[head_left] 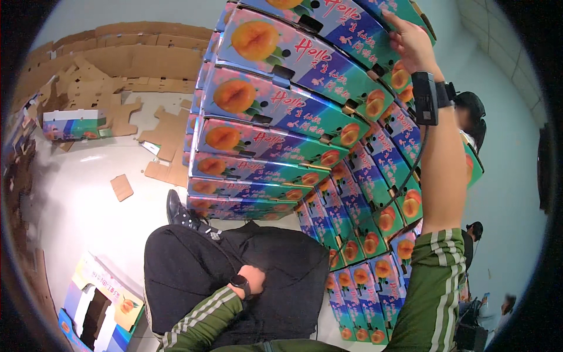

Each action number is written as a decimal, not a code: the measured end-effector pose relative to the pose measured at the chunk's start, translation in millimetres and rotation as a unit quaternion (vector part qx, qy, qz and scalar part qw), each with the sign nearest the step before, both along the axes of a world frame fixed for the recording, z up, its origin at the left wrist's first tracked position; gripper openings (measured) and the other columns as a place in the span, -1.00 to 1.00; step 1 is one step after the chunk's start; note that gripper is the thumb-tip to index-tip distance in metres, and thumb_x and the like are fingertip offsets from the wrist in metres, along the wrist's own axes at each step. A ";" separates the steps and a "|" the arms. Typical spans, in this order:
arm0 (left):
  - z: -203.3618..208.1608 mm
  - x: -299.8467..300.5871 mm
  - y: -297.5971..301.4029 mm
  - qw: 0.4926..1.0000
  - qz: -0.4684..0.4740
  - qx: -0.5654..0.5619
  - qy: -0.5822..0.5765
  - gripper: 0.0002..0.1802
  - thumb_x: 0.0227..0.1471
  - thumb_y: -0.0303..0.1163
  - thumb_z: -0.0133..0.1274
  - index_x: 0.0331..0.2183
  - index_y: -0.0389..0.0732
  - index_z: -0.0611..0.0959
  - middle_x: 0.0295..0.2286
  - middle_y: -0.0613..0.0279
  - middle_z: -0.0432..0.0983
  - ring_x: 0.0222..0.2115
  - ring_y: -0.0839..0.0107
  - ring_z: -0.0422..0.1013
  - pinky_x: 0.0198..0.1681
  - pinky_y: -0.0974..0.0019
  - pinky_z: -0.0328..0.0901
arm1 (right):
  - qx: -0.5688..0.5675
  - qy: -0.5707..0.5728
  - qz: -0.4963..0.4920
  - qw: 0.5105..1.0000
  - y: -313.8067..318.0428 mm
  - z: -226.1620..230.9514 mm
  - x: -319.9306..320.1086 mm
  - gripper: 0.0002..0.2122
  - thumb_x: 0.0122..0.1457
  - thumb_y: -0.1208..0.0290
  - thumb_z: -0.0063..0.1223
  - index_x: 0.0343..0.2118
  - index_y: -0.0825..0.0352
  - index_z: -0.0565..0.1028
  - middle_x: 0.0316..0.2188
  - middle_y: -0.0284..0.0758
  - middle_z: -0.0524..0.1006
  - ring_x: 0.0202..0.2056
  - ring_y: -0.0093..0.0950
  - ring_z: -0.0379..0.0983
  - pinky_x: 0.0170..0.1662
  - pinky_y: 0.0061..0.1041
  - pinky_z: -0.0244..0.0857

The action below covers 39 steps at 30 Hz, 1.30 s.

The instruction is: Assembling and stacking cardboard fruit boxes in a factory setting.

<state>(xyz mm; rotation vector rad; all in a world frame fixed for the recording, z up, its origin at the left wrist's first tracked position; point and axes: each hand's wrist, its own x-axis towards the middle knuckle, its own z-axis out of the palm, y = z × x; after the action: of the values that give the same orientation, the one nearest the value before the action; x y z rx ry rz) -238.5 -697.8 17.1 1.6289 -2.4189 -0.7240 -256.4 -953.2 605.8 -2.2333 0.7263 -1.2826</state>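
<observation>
My right hand (414,46) is raised to the top of a tall stack of fruit cartons. Its fingers are apart, one of them stretched out against the face of the top carton (352,29). That carton is blue, pink and green, printed with peaches, and the ones beneath, such as this lower carton (267,97), look alike. On my right wrist sits a black strapped device (425,98) with a cable hanging from it. My left hand (252,278) rests closed on my black trousers (187,264), with nothing seen in it; a dark watch is on that wrist.
More stacked cartons (363,176) stand to the right. Flattened brown cardboard (167,138) and a loose printed carton (73,126) lie on the pale floor (88,193) at left. An opened carton (99,305) is at the lower left. People (469,114) are behind the right stack.
</observation>
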 end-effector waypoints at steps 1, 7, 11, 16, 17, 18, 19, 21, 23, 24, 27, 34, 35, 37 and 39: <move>0.1 0.2 -0.5 1.000 0.002 -0.010 0.009 -0.72 -0.20 -0.29 0.15 -0.41 -0.24 0.74 -0.39 -0.02 0.63 -0.32 0.03 0.56 -0.24 0.07 0.44 | -0.008 0.018 -0.013 1.000 -4.3 4.6 -5.6 -0.79 0.18 0.33 0.25 -0.21 0.32 0.56 -0.44 -0.53 0.40 -0.45 -0.70 0.36 -0.40 -0.67 0.32; -22.2 -3.1 -5.8 0.998 0.002 -0.054 0.017 -0.64 -0.24 -0.12 0.19 -0.45 -0.22 0.74 -0.47 -0.04 0.63 -0.38 0.00 0.57 -0.29 0.02 0.44 | -0.078 -0.146 0.116 0.979 10.5 -13.0 -35.3 -0.79 0.16 0.40 0.26 -0.17 0.32 0.59 -0.40 -0.56 0.47 -0.56 -0.79 0.17 -0.46 -0.72 0.12; -15.8 3.3 0.7 0.999 0.009 -0.042 0.008 -0.65 -0.22 -0.13 0.18 -0.46 -0.23 0.74 -0.47 -0.04 0.63 -0.39 0.00 0.56 -0.29 0.02 0.44 | -0.120 -0.278 0.013 0.953 85.4 -67.4 -32.4 -0.83 0.18 0.41 0.24 -0.41 0.19 0.41 -0.51 -0.62 0.25 -0.56 -0.78 0.11 -0.47 -0.72 0.02; -13.5 0.3 -2.1 0.999 -0.015 -0.043 -0.004 -0.65 -0.15 -0.14 0.15 -0.43 -0.24 0.73 -0.47 -0.07 0.62 -0.38 -0.03 0.56 -0.28 0.01 0.43 | -0.149 -0.329 -0.041 0.932 151.5 -136.1 -66.3 -0.62 0.18 0.56 0.19 -0.50 0.13 0.14 -0.51 -0.57 0.26 -0.52 -0.77 0.13 -0.52 -0.72 0.02; -17.0 0.0 0.0 0.999 -0.015 -0.032 -0.010 -0.62 -0.12 -0.12 0.15 -0.40 -0.26 0.73 -0.46 -0.09 0.62 -0.37 -0.03 0.56 -0.27 0.01 0.43 | -0.150 -0.343 -0.050 0.926 165.0 -155.2 -69.6 -0.62 0.17 0.60 0.18 -0.49 0.14 0.13 -0.50 -0.55 0.26 -0.52 -0.76 0.14 -0.53 -0.73 0.02; -16.7 1.4 2.4 0.999 -0.017 -0.031 -0.020 -0.62 -0.12 -0.12 0.15 -0.40 -0.26 0.73 -0.46 -0.09 0.62 -0.37 -0.03 0.56 -0.27 0.01 0.43 | -0.162 -0.358 -0.059 0.918 173.5 -174.7 -76.1 -0.62 0.16 0.62 0.18 -0.48 0.15 0.12 -0.49 -0.53 0.26 -0.50 -0.73 0.16 -0.50 -0.72 0.06; -13.0 2.5 3.9 0.999 -0.031 -0.009 0.007 -0.56 -0.05 -0.05 0.13 -0.35 -0.27 0.71 -0.41 -0.10 0.61 -0.35 -0.02 0.55 -0.25 0.03 0.43 | -0.175 -0.374 -0.070 0.908 179.7 -194.3 -84.4 -0.62 0.14 0.64 0.18 -0.47 0.17 0.12 -0.48 -0.51 0.26 -0.49 -0.70 0.17 -0.47 -0.72 0.09; -4.3 13.8 13.8 0.999 -0.036 0.023 0.028 -0.50 0.02 0.01 0.11 -0.30 -0.29 0.69 -0.37 -0.12 0.60 -0.32 -0.01 0.54 -0.22 0.05 0.43 | -0.122 -0.410 -0.023 0.904 199.7 -240.4 -88.2 -0.61 0.09 0.67 0.19 -0.46 0.18 0.12 -0.45 -0.47 0.26 -0.46 -0.65 0.22 -0.41 -0.68 0.18; 27.6 33.7 25.5 0.975 0.002 -0.033 0.222 -0.44 0.12 0.08 0.05 -0.25 -0.30 0.66 -0.28 -0.09 0.57 -0.28 0.06 0.53 -0.16 0.10 0.41 | -0.067 -0.378 -0.024 0.923 220.9 -287.3 -103.1 -0.61 0.04 0.70 0.21 -0.46 0.19 0.14 -0.43 -0.45 0.28 -0.43 -0.62 0.25 -0.37 -0.65 0.22; 49.5 46.4 34.7 0.952 0.074 -0.038 0.295 -0.51 0.04 -0.01 0.16 -0.20 -0.27 0.65 -0.23 -0.05 0.57 -0.25 0.07 0.53 -0.15 0.08 0.40 | -0.041 -0.330 -0.017 0.943 236.9 -304.9 -108.9 -0.61 0.03 0.71 0.24 -0.46 0.20 0.17 -0.42 -0.44 0.30 -0.42 -0.62 0.27 -0.36 -0.65 0.22; 21.8 96.1 80.1 0.880 0.248 -0.301 0.272 -0.52 0.00 -0.20 0.27 -0.06 -0.22 0.59 -0.13 0.09 0.54 -0.22 0.21 0.52 -0.14 0.05 0.40 | 0.040 -0.263 0.038 0.963 268.5 -368.2 -122.2 -0.64 -0.08 0.69 0.41 -0.47 0.26 0.33 -0.52 -0.40 0.44 -0.39 -0.56 0.40 -0.30 -0.58 0.33; 63.7 147.8 222.1 0.645 0.431 0.036 0.630 -0.78 0.25 -0.39 -0.01 -0.17 -0.37 0.54 -0.32 0.11 0.55 -0.36 0.35 0.54 -0.28 0.34 0.44 | 0.371 -0.016 0.070 0.926 298.4 -486.5 -157.0 -0.88 0.16 0.62 0.17 -0.30 0.40 0.44 -0.42 -0.37 0.55 -0.35 -0.66 0.54 -0.27 -0.67 0.40; 75.8 146.8 241.8 0.640 0.469 0.058 0.606 -0.79 0.25 -0.39 -0.01 -0.20 -0.35 0.55 -0.33 0.13 0.56 -0.37 0.37 0.54 -0.30 0.37 0.43 | 0.388 0.003 0.099 0.916 302.5 -491.6 -163.7 -0.88 0.15 0.62 0.17 -0.29 0.40 0.45 -0.29 -0.31 0.54 -0.31 -0.65 0.54 -0.25 -0.67 0.40; 100.7 148.6 270.7 0.714 0.524 0.050 0.461 -0.83 0.24 -0.39 0.02 -0.25 -0.32 0.58 -0.36 0.18 0.56 -0.39 0.45 0.52 -0.33 0.43 0.39 | 0.384 -0.004 0.140 0.913 311.6 -494.4 -172.4 -0.87 0.16 0.60 0.17 -0.26 0.38 0.47 -0.01 -0.21 0.48 -0.27 -0.66 0.53 -0.24 -0.66 0.40; 133.3 145.8 284.7 0.737 0.559 -0.029 0.379 -0.87 0.22 -0.45 0.04 -0.26 -0.33 0.59 -0.40 0.29 0.55 -0.40 0.54 0.46 -0.30 0.45 0.32 | 0.420 0.006 0.161 0.893 313.1 -495.6 -179.5 -0.87 0.15 0.59 0.18 -0.26 0.37 0.48 0.10 -0.17 0.39 -0.25 -0.67 0.53 -0.23 -0.65 0.40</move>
<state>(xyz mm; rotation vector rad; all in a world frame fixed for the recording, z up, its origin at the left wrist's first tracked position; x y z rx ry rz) -92.7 -413.1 150.4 1.8210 -0.6548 -0.7731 -435.8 -640.1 110.2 -1.5472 0.6944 -0.6058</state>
